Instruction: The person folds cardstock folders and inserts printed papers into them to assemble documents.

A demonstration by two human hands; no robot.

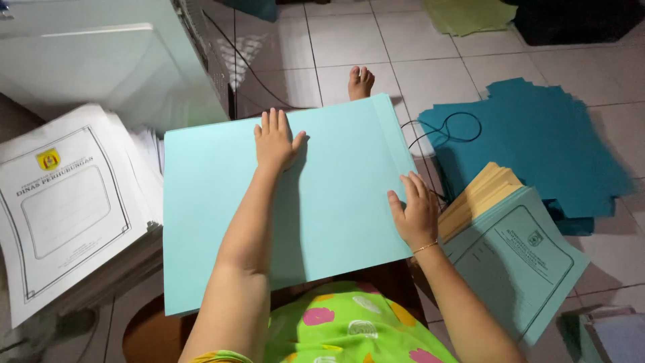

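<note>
A pale blue sheet [336,202] lies across the lap, long axis left-right. The left hand [276,141] presses flat near its far edge; the right hand [413,212] presses flat at its right edge.

Likely home, tiled floor [430,60], paper stacks [74,202]

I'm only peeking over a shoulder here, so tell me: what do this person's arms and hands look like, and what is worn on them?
Both arms are bare, with no sleeves and no gloves. The right hand has a thin gold-coloured bracelet at the wrist. The left hand wears nothing: no ring or watch shows. Below the arms lies bright green clothing with pink, orange and white spots.
</note>
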